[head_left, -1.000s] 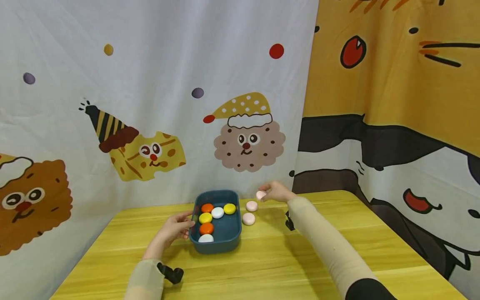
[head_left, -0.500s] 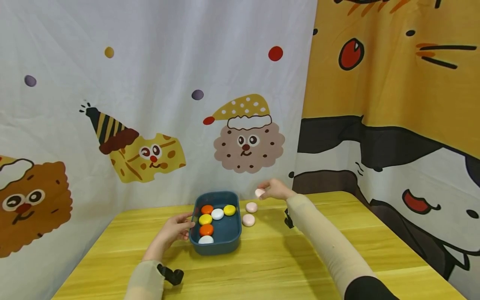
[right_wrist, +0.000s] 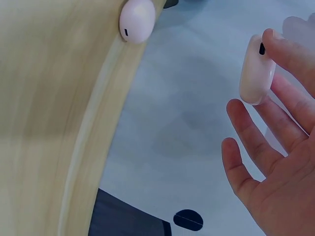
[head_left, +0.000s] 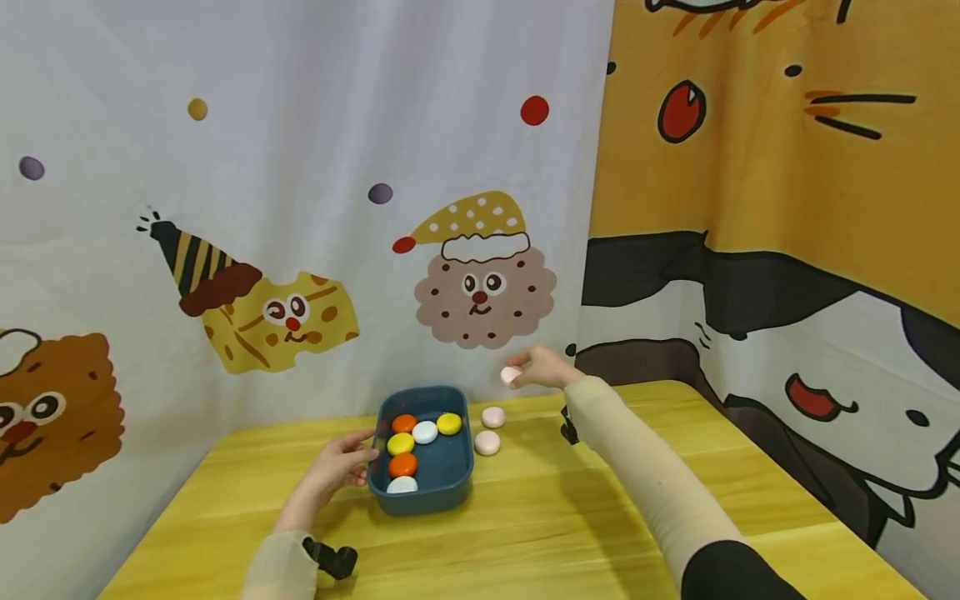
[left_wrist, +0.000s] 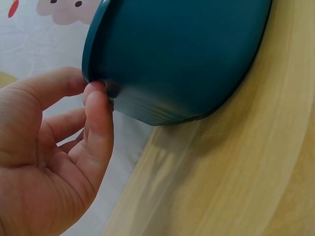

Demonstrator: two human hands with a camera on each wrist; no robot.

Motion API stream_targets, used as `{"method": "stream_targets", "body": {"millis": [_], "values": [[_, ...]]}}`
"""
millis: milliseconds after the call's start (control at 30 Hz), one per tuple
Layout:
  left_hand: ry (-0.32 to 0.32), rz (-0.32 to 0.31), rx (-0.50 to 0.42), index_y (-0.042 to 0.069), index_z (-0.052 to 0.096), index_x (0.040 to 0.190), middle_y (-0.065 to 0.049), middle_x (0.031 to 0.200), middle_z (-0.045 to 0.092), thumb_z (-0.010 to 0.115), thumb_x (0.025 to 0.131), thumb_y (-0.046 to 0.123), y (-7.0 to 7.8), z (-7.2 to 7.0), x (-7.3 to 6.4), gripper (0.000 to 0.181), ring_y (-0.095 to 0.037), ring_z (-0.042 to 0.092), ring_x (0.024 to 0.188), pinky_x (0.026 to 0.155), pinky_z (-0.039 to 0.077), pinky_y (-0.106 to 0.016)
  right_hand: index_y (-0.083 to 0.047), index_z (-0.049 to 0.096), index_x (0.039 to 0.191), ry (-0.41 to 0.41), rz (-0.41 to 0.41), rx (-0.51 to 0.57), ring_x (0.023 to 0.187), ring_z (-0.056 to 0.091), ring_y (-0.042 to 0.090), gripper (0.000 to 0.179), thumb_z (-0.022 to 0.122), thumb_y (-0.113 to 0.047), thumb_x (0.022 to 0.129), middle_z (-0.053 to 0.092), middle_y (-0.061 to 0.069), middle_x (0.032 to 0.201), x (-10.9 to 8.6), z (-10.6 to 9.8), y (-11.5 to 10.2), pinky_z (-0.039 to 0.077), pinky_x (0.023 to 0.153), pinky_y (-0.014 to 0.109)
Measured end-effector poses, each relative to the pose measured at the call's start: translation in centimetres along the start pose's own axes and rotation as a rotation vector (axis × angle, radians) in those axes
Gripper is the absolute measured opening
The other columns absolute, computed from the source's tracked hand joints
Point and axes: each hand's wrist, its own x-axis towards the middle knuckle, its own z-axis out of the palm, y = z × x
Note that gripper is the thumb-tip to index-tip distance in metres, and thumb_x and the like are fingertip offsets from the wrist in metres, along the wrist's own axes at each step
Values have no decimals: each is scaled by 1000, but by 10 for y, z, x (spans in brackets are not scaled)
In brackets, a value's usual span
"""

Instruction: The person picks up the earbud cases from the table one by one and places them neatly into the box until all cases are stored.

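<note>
A dark blue-green box [head_left: 452, 498] stands on the wooden table, with yellow, orange and white round pieces inside. My left hand [head_left: 339, 465] is at its left side; in the left wrist view the thumb and fingers pinch the box's rim [left_wrist: 91, 54]. Raised above the table's back edge, my right hand [head_left: 546, 368] holds a pale pink round piece [right_wrist: 257, 71] between thumb and fingers. That piece is smooth and thick, with a small black mark. Two similar pink pieces, a rear one [head_left: 492, 417] and a nearer one [head_left: 487, 442], lie just right of the box.
The yellow wooden table [head_left: 540, 533] ends at the back against a white printed curtain [head_left: 315, 167]. Another curtain [head_left: 750, 167] with large orange and black-and-white animal prints hangs along the right side. Black wrist mounts [head_left: 332, 558] sit on both sleeves.
My right hand has lifted slightly higher with the pink piece. The left hand stays at the box. The head view has shifted a little to the right.
</note>
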Motion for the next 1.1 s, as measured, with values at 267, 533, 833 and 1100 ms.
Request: {"method": "stream_targets", "body": {"millis": [267,533,833,1100], "values": [[26,-15,3,-8,38,144,-14,104,54,62,93,7,-2,1,-2,58,-14,53,60,56,51,-26,0,65,125,12,-3,-7,115,57,30,50,79,-15,80,65,12,122,-1,-4,-2,46,96,43],[28,-18,2,-7,39,144,-14,105,54,61,93,7,-2,0,-2,57,-14,53,60,56,52,-26,-3,67,123,17,-20,7,114,58,29,47,80,-17,80,65,10,120,3,-3,-3,47,95,43],[17,-21,4,-7,38,144,-14,104,55,61,94,7,-2,0,-1,57,-14,53,60,57,51,-26,-1,66,124,2,-19,24,114,58,28,48,79,-15,81,65,10,121,1,2,-6,47,95,41],[26,-20,9,-7,38,144,-14,104,54,61,94,6,-2,1,-2,57,-13,52,60,55,51,-25,-3,66,124,-3,-47,12,114,58,27,46,78,-16,81,64,9,123,6,6,-14,47,95,40]]}}
